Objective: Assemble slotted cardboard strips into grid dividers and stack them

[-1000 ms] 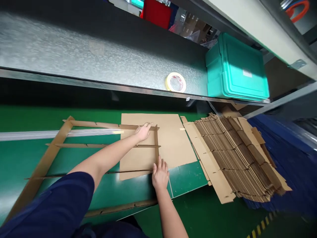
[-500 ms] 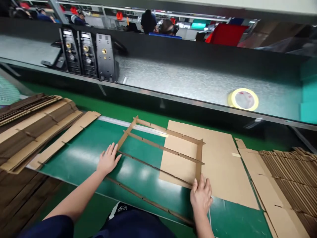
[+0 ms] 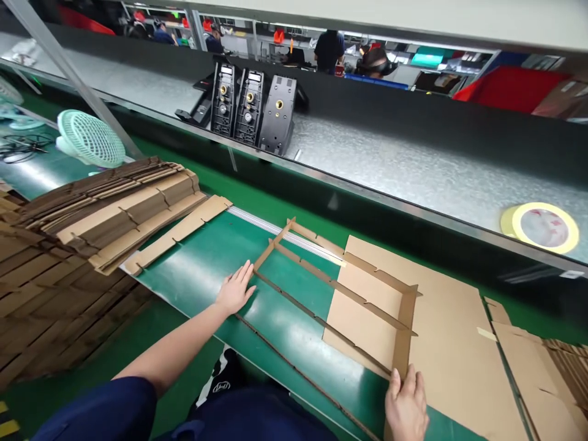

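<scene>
A lattice of slotted cardboard strips (image 3: 340,294) stands on edge on the green table (image 3: 202,269), partly over a flat cardboard sheet (image 3: 450,331). My left hand (image 3: 235,290) lies flat with fingers spread, touching the lattice's left end strip. At the bottom edge of the view, my right hand (image 3: 406,404) has its fingers closed round the lower end of the right cross strip (image 3: 404,334).
A pile of slotted cardboard strips (image 3: 119,208) lies at the left, more cardboard (image 3: 551,367) at the right. On the metal shelf (image 3: 413,165) behind stand black devices (image 3: 252,110) and a tape roll (image 3: 544,228). A mint fan (image 3: 89,138) sits far left. People work in the background.
The view has swung left. My left hand moved from the lattice's far right corner to its left end. My right hand stays at the right cross strip.
</scene>
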Tool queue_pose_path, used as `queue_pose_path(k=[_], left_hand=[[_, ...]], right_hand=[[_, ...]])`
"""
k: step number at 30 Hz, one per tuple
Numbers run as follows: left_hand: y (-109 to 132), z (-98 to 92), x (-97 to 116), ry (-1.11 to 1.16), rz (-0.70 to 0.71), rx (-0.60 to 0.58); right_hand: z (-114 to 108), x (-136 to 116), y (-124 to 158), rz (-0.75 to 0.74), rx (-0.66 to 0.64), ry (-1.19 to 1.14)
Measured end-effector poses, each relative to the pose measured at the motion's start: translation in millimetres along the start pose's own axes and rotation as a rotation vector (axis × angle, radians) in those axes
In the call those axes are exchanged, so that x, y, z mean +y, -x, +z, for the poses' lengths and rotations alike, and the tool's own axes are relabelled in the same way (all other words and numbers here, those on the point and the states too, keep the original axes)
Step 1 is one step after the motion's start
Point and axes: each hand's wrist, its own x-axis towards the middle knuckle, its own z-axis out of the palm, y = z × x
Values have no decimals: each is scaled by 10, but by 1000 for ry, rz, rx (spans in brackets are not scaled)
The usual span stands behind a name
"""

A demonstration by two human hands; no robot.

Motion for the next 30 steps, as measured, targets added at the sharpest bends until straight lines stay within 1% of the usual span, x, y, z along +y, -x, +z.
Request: queue_pose_path(k=[4, 7, 10, 12, 14, 16, 19, 21, 23, 27, 30], left_hand=[[205, 66, -136, -29, -33, 85], [302, 83, -225, -22, -80, 126], [241, 5, -202, 7, -42, 185], [126, -76, -135, 35, 22, 236], [-8, -132, -65, 67, 66, 253], [-127, -136, -21, 110, 50, 189], [-233, -67, -17, 172, -29, -8], [-249, -26, -38, 180, -45, -97], [-227, -18, -57, 180, -36, -109], [-116, -47, -73, 184, -29, -57], [-45, -34, -77, 141, -38, -81]], right_hand=[[48, 36, 12, -56, 15, 18], [70, 26, 25, -57, 38, 29], [72, 11, 19, -56, 38, 55], [65, 10, 10, -56, 35, 80], [59, 19, 3, -53, 33, 99], [60, 34, -4, -51, 34, 109], [64, 46, -9, -57, 40, 112], [62, 36, -5, -55, 45, 108], [52, 17, 4, -42, 46, 105], [37, -7, 21, -37, 42, 104], [48, 8, 18, -55, 44, 91]])
